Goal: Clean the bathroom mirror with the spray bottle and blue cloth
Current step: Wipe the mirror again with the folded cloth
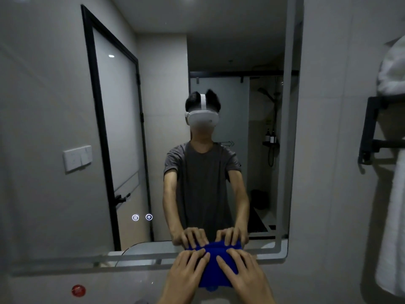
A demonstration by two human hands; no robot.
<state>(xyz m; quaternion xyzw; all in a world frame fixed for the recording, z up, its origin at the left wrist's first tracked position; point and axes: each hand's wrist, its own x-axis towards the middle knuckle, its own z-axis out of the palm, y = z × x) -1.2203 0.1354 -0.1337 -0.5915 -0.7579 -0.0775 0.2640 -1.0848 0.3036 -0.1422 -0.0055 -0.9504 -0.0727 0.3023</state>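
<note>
Both hands' flat grip (pixel 215 267) on blue cloth (pixel 215 266) against mirror (pixel 54 128)

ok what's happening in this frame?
A person is wiping a bathroom mirror. Both hands press a blue cloth flat against the glass at its bottom edge, left hand and right hand side by side, fingers spread on the cloth. No spray bottle is in view. White towels hang on a black rack to the right.
</note>
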